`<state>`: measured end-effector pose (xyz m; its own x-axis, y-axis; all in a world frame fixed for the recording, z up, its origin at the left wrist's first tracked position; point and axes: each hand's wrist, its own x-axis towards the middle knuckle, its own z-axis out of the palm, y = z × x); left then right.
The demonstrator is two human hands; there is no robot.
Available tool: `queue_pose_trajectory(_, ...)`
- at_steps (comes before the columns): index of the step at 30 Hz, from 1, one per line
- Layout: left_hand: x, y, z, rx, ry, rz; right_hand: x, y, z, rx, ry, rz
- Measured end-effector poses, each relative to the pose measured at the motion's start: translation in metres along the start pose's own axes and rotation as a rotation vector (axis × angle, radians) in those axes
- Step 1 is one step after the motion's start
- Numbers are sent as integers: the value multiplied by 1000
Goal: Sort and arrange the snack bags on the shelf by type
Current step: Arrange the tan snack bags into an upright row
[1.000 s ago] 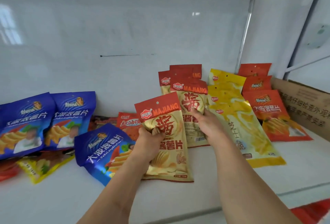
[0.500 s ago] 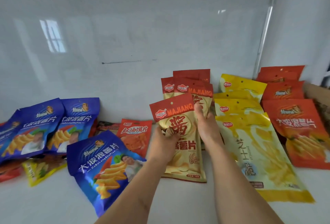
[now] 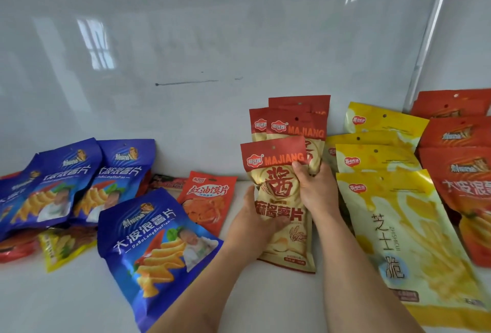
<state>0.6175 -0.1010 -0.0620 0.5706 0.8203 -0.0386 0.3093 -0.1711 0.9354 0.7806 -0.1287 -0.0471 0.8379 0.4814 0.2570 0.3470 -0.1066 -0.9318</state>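
The snack bags (image 3: 285,215) are glossy plastic film, shiny and a little wrinkled. The shelf (image 3: 66,300) is smooth and white, and its back wall (image 3: 212,27) reflects light.

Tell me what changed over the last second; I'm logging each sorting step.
The front MAJIANG bag shifted right against its stack. The right hand left the stack and now grips it beside the left hand. Blue and yellow bags stayed put.
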Motion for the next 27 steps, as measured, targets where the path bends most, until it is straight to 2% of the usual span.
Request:
queue_pose_trajectory(13, -11, 5, -3, 136, 64, 35, -10, -10, 3, -32, 88, -45)
queue_pose_trajectory(18, -21, 10, -12, 147, 107, 50, -20, -20, 1, -212, 95, -103)
queue_pose_trajectory(23, -30, 11, -26, 78, 205, 26, -39, -34, 0, -405, 75, -212)
queue_pose_trajectory(26, -37, 19, -33, -80, 252, -23, -45, -41, -1, -488, 78, -278)
queue_pose_trajectory(27, -43, 17, -47, -147, 318, -24, -55, -52, 9, -482, 42, -345)
